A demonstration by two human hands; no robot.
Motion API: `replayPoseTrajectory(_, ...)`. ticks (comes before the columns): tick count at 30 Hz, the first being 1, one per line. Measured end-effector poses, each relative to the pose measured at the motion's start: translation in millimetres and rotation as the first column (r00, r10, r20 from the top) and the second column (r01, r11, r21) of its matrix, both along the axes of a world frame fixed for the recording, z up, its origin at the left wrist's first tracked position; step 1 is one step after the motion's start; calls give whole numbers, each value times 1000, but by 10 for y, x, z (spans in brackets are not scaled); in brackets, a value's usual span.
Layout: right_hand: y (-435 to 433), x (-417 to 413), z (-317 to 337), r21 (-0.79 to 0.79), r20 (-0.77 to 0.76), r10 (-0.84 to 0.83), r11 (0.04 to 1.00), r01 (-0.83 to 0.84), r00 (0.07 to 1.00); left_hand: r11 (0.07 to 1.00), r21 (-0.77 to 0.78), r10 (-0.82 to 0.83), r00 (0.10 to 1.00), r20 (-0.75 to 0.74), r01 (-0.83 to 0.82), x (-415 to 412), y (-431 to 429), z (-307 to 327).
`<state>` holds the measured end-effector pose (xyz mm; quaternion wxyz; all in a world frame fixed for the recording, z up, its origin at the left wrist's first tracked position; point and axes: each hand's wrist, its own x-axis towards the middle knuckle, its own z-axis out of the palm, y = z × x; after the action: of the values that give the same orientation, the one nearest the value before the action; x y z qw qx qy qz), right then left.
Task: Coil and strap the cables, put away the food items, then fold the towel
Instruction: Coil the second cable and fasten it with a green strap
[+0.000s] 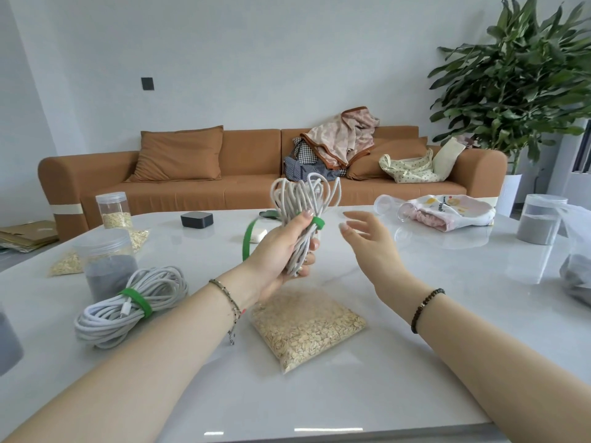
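My left hand [281, 251] holds a bundle of white cable [303, 203] upright above the table, thumb pressing a green strap [316, 222] around it. The strap's loose tail [248, 238] hangs in a curve to the left. My right hand [367, 241] is open just right of the bundle, not touching it. A second white cable coil [128, 306], bound with a green strap, lies on the table at the left. A clear bag of oats [307, 324] lies below my hands. The pink and white towel [447, 211] lies crumpled at the back right.
Jars stand around the white table [415, 362]: one with oats [113, 209], one with grey powder [107, 263], another grey one [540, 223]. Small oat bags [65, 263], a black box [196, 219], a white case [257, 235] and a plastic bag [575, 266] also lie here. A brown sofa stands behind.
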<state>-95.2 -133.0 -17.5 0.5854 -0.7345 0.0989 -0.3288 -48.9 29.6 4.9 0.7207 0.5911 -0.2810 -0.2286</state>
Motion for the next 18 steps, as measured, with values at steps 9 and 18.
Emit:
replayPoseTrajectory(9,172,-222,131,-205,348,61,979,12,936,770,133,312,550,775,-625,266,137,-111)
replayPoseTrajectory(18,348,-290,215,140,-47,282,952,-273,958,553,16,76,70,995,-833,267,70,-168)
